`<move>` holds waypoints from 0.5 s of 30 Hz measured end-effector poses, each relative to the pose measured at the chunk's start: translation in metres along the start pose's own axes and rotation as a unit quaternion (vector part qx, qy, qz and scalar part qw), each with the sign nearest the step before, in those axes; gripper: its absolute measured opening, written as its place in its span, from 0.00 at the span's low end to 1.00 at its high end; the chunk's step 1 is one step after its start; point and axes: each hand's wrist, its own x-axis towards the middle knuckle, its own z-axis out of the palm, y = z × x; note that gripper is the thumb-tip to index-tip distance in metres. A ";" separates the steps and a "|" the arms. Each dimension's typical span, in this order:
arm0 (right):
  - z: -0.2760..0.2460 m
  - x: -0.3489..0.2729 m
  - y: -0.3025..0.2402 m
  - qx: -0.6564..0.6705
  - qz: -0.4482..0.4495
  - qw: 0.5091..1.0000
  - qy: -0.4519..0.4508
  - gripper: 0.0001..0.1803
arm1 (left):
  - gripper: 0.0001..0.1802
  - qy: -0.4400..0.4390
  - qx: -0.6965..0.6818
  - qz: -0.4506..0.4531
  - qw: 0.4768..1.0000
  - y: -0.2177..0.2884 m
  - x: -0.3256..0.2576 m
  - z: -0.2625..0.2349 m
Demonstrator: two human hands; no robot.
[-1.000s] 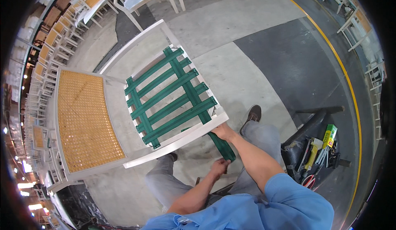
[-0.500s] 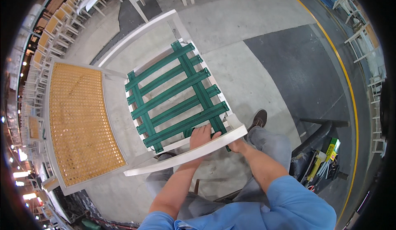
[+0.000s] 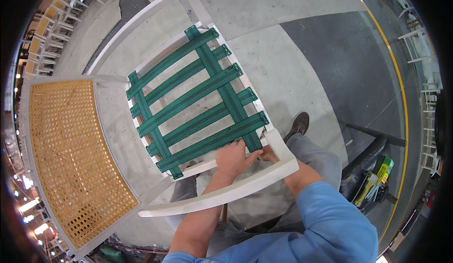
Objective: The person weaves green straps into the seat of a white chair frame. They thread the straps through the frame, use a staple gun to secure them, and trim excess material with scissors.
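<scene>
A white wooden armchair point(image 3: 245, 187) lies in front of me, its woven cane back point(image 3: 71, 145) to the left. Green webbing straps point(image 3: 198, 93) cross over its open seat frame, several one way and two the other. At the near right corner of the seat, my left hand point(image 3: 232, 159) is closed at the side rail, below the nearest long strap, thumb pointing right. What its fingers hold is hidden. Just beside it, my right hand point(image 3: 269, 154) reaches in around the armrest, near the end of a cross strap point(image 3: 253, 145). The armrest and rail hide most of its fingers.
Right of my leg stands a dark stand point(image 3: 368, 154) holding tools and a yellow-green box point(image 3: 385, 168). Rows of white chairs line the left point(image 3: 47, 36) and the right point(image 3: 415, 46). A yellow line point(image 3: 401, 83) runs along the floor at right.
My left hand has moved right, closer to my right hand. The green piece beside it and the strap end hanging below the corner no longer show. The chair sits further left in view.
</scene>
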 end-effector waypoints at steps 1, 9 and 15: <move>0.001 0.000 -0.002 0.001 0.002 1.000 0.000 0.25 | 0.35 0.009 0.001 0.005 1.000 -0.001 -0.001 0.001; -0.013 0.002 -0.010 0.012 0.045 0.998 0.035 0.26 | 0.34 0.020 -0.006 0.021 1.000 0.002 -0.003 0.005; -0.031 -0.033 -0.036 0.325 0.310 0.889 0.093 0.27 | 0.36 -0.031 0.031 0.003 0.999 0.018 0.007 -0.006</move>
